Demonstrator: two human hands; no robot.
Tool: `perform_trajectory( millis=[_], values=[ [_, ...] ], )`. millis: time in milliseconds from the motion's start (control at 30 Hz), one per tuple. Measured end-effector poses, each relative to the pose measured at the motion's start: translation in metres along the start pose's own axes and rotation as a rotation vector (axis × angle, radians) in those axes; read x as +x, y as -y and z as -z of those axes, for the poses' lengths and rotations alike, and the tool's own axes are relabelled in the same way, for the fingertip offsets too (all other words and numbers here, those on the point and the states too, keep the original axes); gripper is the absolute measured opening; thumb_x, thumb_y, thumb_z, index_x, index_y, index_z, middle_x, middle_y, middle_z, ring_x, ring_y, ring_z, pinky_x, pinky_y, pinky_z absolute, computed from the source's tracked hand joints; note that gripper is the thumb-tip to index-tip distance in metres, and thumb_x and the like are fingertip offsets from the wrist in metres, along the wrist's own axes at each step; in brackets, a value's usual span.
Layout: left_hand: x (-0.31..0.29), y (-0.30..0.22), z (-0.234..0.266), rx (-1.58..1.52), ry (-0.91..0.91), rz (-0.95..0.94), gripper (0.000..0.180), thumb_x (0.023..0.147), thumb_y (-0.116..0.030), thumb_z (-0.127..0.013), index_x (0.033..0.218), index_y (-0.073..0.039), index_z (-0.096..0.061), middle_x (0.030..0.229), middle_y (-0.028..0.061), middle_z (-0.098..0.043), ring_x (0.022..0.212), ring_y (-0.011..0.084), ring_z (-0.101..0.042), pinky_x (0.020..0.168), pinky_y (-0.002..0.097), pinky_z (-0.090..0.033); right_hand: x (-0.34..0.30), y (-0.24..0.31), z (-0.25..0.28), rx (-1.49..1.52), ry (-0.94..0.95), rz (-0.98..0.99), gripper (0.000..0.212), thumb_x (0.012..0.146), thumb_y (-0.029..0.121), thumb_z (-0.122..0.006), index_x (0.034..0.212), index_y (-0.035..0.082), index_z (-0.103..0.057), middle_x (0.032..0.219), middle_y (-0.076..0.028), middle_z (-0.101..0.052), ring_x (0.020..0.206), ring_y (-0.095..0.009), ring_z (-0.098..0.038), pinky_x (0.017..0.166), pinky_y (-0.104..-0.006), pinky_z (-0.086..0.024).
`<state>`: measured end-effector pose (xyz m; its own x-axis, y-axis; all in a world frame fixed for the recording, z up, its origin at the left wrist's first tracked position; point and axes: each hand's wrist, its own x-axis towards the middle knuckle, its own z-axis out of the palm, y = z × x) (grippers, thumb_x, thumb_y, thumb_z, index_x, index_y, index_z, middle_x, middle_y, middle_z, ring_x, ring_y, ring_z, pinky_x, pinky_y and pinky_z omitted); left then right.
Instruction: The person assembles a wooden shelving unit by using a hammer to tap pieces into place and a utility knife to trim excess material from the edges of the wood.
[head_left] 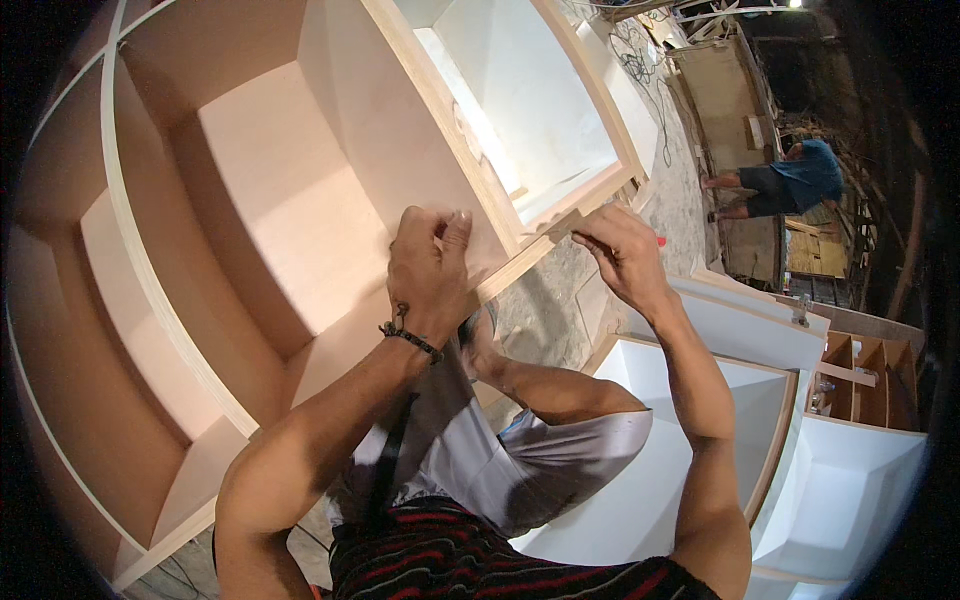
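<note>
A large unpainted wooden cabinet (300, 180) with open compartments lies tilted in front of me. A thin pale wooden strip (545, 240) runs along its lower front edge toward the corner. My left hand (428, 268), with a dark cord bracelet at the wrist, is curled over that edge and presses on the strip. My right hand (622, 252) pinches the strip's free end at the cabinet's corner. Beneath my arms a co-worker in a grey shirt (520, 450) crouches, with one bent arm (545, 388) reaching up toward the same edge.
White cabinet boxes (850, 490) stand at the lower right, with a small wooden shelf unit (865, 385) behind them. Another person in a blue top (800, 178) bends over at the far right. Cables (640, 60) lie on the rough floor (560, 300).
</note>
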<state>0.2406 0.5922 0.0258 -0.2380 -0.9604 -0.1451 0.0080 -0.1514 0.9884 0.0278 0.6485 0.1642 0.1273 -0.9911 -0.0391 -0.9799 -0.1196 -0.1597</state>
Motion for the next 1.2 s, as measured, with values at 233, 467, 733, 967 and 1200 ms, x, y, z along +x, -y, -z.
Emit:
perform_trajectory(
  millis=[233, 467, 733, 967, 1200],
  values=[
    [-0.018, -0.026, 0.012, 0.484, 0.426, -0.169, 0.026, 0.082, -0.018, -0.077, 0.099, -0.001, -0.066, 0.100, 0.0130, -0.065, 0.095, 0.0359, -0.068, 0.077, 0.0469, -0.056, 0.000, -0.013, -0.014, -0.269, 0.096, 0.278, 0.034, 0.074, 0.000, -0.067, 0.103, 0.015, -0.074, 0.091, -0.004, -0.063, 0.087, -0.027, -0.062, 0.074, -0.0418, -0.050],
    [-0.024, -0.014, 0.006, 0.652, 0.396, -0.474, 0.018, 0.065, -0.013, -0.078, 0.074, -0.009, -0.063, 0.087, 0.0071, -0.062, 0.080, 0.0305, -0.067, 0.064, 0.0450, -0.055, 0.012, -0.013, -0.020, -0.239, 0.097, 0.366, 0.027, 0.077, 0.008, -0.068, 0.102, 0.016, -0.073, 0.091, -0.001, -0.062, 0.089, -0.023, -0.060, 0.074, -0.0390, -0.048],
    [-0.023, -0.012, 0.004, 0.620, 0.374, -0.480, 0.015, 0.067, -0.013, -0.077, 0.072, -0.009, -0.063, 0.084, 0.0063, -0.061, 0.078, 0.0300, -0.067, 0.062, 0.0450, -0.054, 0.015, -0.017, -0.022, -0.246, 0.123, 0.401, 0.021, 0.082, 0.010, -0.066, 0.101, 0.016, -0.073, 0.092, 0.001, -0.061, 0.089, -0.020, -0.059, 0.075, -0.0369, -0.048],
    [-0.022, -0.014, 0.004, 0.634, 0.399, -0.445, 0.014, 0.068, -0.013, -0.076, 0.072, -0.009, -0.064, 0.083, 0.0061, -0.062, 0.076, 0.0301, -0.067, 0.061, 0.0455, -0.053, 0.017, -0.019, -0.026, -0.211, 0.091, 0.437, 0.021, 0.078, 0.009, -0.069, 0.098, 0.014, -0.071, 0.088, 0.001, -0.060, 0.086, -0.021, -0.061, 0.069, -0.0371, -0.049],
    [-0.023, -0.012, 0.004, 0.590, 0.387, -0.454, 0.013, 0.068, -0.013, -0.075, 0.071, -0.010, -0.063, 0.083, 0.0066, -0.061, 0.076, 0.0297, -0.066, 0.061, 0.0456, -0.053, 0.013, -0.022, -0.024, -0.257, 0.139, 0.468, 0.027, 0.082, 0.013, -0.065, 0.108, 0.014, -0.070, 0.091, -0.001, -0.059, 0.087, -0.021, -0.058, 0.073, -0.0366, -0.049]
  ],
)
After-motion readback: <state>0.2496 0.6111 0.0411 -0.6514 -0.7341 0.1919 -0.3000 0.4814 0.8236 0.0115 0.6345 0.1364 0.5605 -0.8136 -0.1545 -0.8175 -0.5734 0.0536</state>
